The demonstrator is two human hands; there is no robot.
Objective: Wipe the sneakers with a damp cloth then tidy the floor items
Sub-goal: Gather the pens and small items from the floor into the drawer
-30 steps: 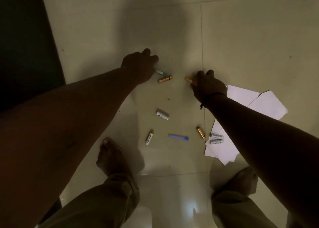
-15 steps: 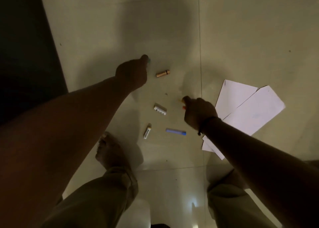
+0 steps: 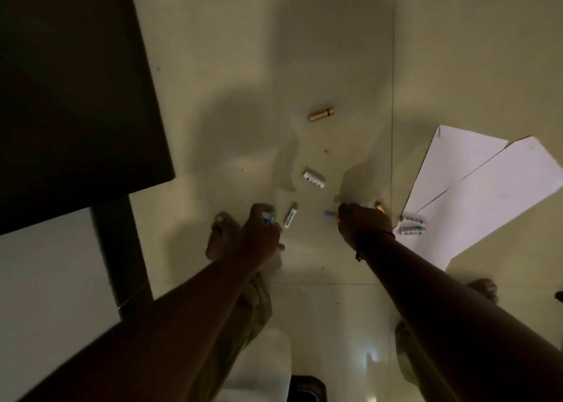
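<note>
Left hand [image 3: 259, 234]: I see its fingers curled round a teal-tipped piece, gathering as I go.
Right hand [image 3: 364, 223]: closed round an orange-tipped piece, reaching at the blue stick [image 3: 329, 214].
Floor items: batteries [image 3: 313, 178] scattered on the floor [image 3: 304, 51]; papers [image 3: 475, 188] to the right.
Hidden: no sneakers or cloth in view; dim light blurs the labels.

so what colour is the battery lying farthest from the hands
Copper-gold battery, seen in the head view.
</note>
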